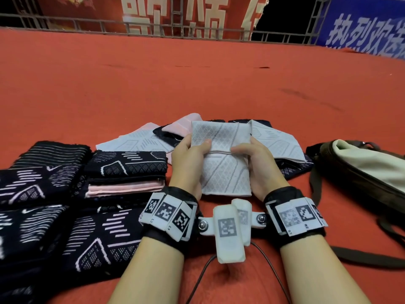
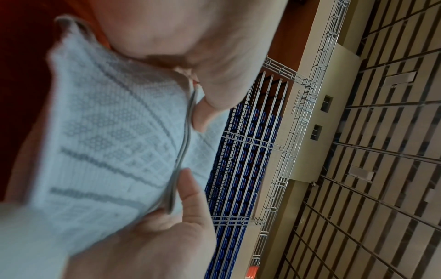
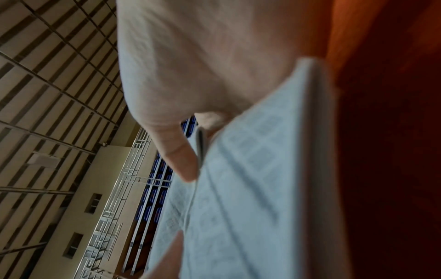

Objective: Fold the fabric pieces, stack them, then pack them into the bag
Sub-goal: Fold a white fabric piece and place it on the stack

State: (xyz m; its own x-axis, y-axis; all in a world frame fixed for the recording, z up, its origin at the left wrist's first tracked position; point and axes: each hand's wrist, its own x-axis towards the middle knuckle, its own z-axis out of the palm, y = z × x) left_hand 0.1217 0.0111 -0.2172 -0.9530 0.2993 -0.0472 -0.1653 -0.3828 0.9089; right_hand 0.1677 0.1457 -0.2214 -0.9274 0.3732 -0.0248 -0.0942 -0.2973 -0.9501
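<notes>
Both hands fold a white patterned fabric piece (image 1: pixel 221 159) over a red carpet floor (image 1: pixel 197 84).

The left hand (image 1: pixel 188 163) and right hand (image 1: pixel 260 165) clamp the piece from either side – thumbs on top at the fold, fingers curled beneath. Folded dark pieces (image 1: pixel 129 164) stack at 9 o'clock; unfolded pieces (image 1: pixel 271 137) lie at 12; the open bag (image 1: pixel 361 170) sits at 3. Beyond the carpet – a metal railing (image 1: pixel 153 29), red and blue banners, blue stadium seats (image 2: pixel 241 151) and a slatted ceiling.

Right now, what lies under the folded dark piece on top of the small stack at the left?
Under the folded dark piece lie folded pink pieces. Lower layers cannot be told.
</notes>
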